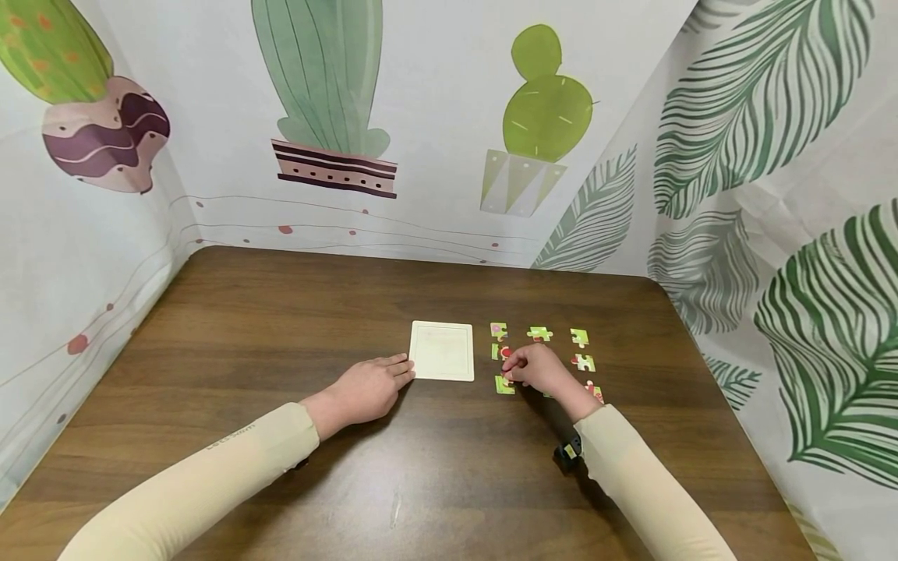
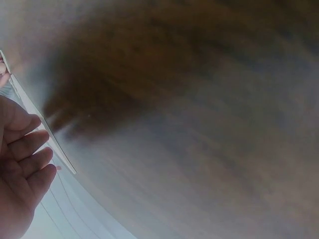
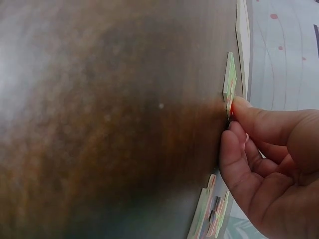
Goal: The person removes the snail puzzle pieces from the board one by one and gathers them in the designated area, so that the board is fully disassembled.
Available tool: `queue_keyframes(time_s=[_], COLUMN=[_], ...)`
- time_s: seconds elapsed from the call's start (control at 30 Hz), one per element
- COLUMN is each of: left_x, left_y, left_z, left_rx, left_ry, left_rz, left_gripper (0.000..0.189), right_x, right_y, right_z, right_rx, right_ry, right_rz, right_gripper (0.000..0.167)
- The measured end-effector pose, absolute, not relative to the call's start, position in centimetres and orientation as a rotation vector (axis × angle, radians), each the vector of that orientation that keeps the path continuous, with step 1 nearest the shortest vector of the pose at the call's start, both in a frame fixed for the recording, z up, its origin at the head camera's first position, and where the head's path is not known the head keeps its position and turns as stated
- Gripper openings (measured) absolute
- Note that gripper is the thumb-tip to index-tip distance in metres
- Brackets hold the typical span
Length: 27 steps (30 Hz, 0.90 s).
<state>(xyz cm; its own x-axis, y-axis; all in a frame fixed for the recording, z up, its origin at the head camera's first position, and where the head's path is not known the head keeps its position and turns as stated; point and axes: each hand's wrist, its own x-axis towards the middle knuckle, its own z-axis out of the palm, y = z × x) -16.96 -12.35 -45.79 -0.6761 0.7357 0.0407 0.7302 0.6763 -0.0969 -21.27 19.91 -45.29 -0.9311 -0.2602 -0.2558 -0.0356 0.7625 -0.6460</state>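
A square cream puzzle tray (image 1: pixel 442 352) lies flat on the table. My left hand (image 1: pixel 370 387) is palm down beside it, its fingertips at the tray's left edge; in the left wrist view its fingers (image 2: pixel 35 144) extend loosely along that edge. My right hand (image 1: pixel 539 369) is over the puzzle pieces to the right of the tray. Its thumb and forefinger pinch a red and green puzzle piece (image 3: pixel 230 105) low at the table. Just nearer me lies a green corner piece (image 1: pixel 503 386). The hand covers the middle of the group.
More pieces lie in loose rows: a pink-flowered one (image 1: pixel 498 329), a green one (image 1: pixel 539 333) at the back, and several along the right side, including a red and white one (image 1: pixel 584 362). The brown wooden table (image 1: pixel 295 312) meets a patterned wall covering (image 1: pixel 435 117).
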Motion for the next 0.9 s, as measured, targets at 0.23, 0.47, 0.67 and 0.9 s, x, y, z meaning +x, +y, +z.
queue_keyframes(time_s=[0.23, 0.47, 0.67, 0.9], left_x=[-17.0, -17.0, -17.3, -18.3], left_y=[-12.4, -12.4, -12.9, -15.0], left_z=[-45.8, -45.8, -45.0, -39.9], left_rx=[-1.235, -1.236, -1.185, -0.875], left_ry=[-2.8, -2.801, -2.782, -2.761], left_rz=[0.105, 0.086, 0.001, -0.318], left_gripper=[0.036, 0.035, 0.036, 0.028], right_x=[-21.2, -21.3, -21.6, -20.6], right_y=[20.1, 20.2, 20.4, 20.8], right_z=[-45.3, -45.4, -44.1, -39.4], right_rx=[-0.258, -0.265, -0.24, -0.247], right_ry=[2.621, 2.595, 2.608, 2.97], right_rz=[-0.971, -0.987, -0.971, -1.193], right_gripper=[0.008, 0.009, 0.018, 0.026])
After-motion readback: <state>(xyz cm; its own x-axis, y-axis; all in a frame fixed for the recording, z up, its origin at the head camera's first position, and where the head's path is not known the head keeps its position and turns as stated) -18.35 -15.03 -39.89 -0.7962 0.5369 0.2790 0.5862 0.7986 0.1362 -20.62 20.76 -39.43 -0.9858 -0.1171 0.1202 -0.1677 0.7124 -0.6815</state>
